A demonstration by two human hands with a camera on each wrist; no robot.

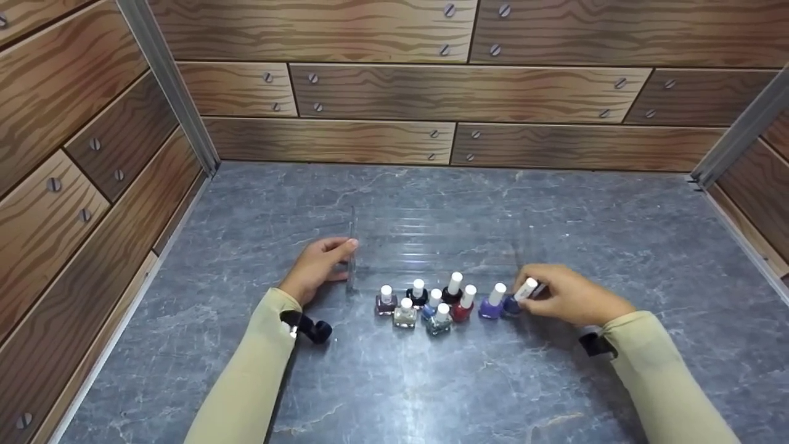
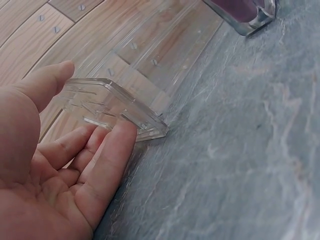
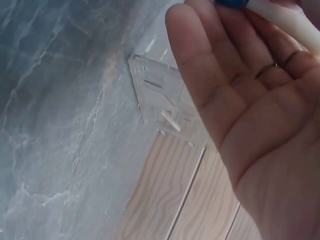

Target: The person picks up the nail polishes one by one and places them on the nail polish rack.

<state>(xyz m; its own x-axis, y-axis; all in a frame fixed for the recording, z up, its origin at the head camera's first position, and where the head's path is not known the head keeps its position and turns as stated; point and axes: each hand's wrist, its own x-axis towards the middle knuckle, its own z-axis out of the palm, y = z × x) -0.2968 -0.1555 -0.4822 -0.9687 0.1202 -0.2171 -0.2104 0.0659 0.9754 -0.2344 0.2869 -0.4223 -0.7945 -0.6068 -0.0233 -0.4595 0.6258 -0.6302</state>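
Note:
A clear plastic stepped rack [image 1: 419,243] stands on the table, its ridges faintly visible. My left hand [image 1: 319,262] holds its left end, thumb at the upper edge and fingers against the side panel [image 2: 112,107]. My right hand [image 1: 570,296] pinches the white cap of a dark blue nail polish bottle [image 1: 511,306], beside the purple nail polish bottle [image 1: 491,308]. In the right wrist view only part of the white cap [image 3: 285,20] and a bit of blue show past the fingers. Several more nail polish bottles stand before the rack, among them a red one [image 1: 462,308].
The grey marbled tabletop [image 1: 382,382] carries everything. Wood-patterned panels [image 1: 370,142] close off the back and both sides. A clear bottle [image 1: 405,316] and a teal glittery one [image 1: 439,322] stand nearest the front. The rack's right end panel [image 3: 162,95] lies past my right hand.

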